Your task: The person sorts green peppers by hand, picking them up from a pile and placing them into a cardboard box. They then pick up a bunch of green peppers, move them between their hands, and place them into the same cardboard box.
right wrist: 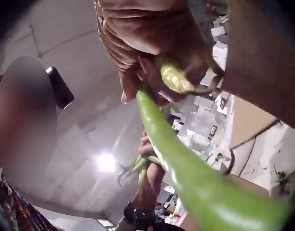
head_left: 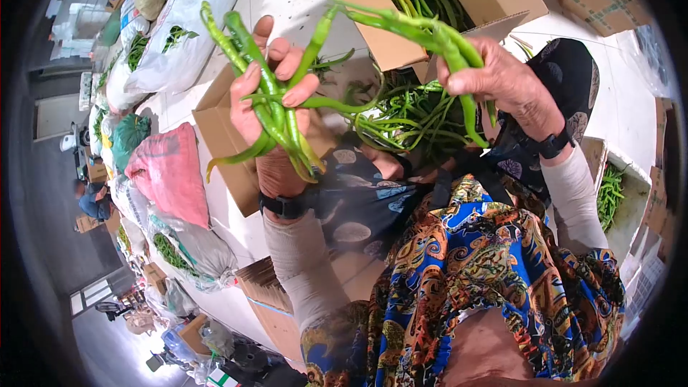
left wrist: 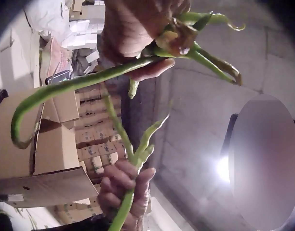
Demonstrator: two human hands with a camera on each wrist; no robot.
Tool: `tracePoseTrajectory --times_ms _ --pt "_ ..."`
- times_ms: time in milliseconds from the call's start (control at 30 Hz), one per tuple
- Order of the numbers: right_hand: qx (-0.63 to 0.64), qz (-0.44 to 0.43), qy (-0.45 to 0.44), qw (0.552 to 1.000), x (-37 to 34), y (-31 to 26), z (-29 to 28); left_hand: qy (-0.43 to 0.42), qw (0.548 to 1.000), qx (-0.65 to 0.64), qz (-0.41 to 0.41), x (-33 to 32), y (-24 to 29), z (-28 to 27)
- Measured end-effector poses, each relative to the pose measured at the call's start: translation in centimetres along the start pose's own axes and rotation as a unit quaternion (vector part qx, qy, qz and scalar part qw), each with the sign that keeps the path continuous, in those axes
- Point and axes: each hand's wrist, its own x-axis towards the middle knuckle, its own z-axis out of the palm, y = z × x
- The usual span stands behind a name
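Note:
My left hand (head_left: 299, 91) grips a loose bunch of long green chili peppers (head_left: 272, 116), raised in front of my body, with tips sticking out on several sides. One long curved pepper (left wrist: 80, 86) juts sideways from this hand in the left wrist view. To the right at similar height, my right hand (head_left: 505, 80) holds a few more green chili peppers (head_left: 423, 34) between thumb and fingers. A thick pepper (right wrist: 186, 159) stretches toward the camera in the right wrist view. Below and between the hands lies a heap of green peppers (head_left: 408, 111).
An open cardboard box (head_left: 390, 25) containing peppers stands ahead of the heap. Another carton (head_left: 222, 118) is behind my left hand. At the right sits a white bin (head_left: 640, 197) with peppers. Sacks, including a pink one (head_left: 172, 168), line the left side.

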Motion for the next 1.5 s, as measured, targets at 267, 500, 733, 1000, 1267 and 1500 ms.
tracePoseTrajectory --times_ms 267,500,733,1000,1267,1500 --pt "0.062 0.008 0.073 0.995 -0.1 2.4 3.0 -0.033 0.999 -0.027 0.007 -0.1 0.5 -0.2" --pt "0.123 -0.03 0.124 0.984 1.7 3.1 3.8 -0.034 0.998 -0.053 0.0 -0.1 0.3 -0.5" --pt "0.023 -0.066 0.06 0.996 4.4 4.3 8.4 -0.034 0.998 -0.06 0.004 -0.1 -0.3 0.0" --pt "-0.105 0.006 -0.036 0.994 3.9 6.1 7.0 0.05 0.996 0.007 0.073 0.0 0.0 -1.0" --pt "0.084 0.09 0.108 0.986 0.6 6.5 4.9 0.189 0.977 0.083 0.051 0.1 0.0 -1.6" --pt "0.149 -0.014 0.12 0.981 0.6 0.8 7.9 0.182 0.951 0.249 0.021 0.2 -1.4 -1.3"
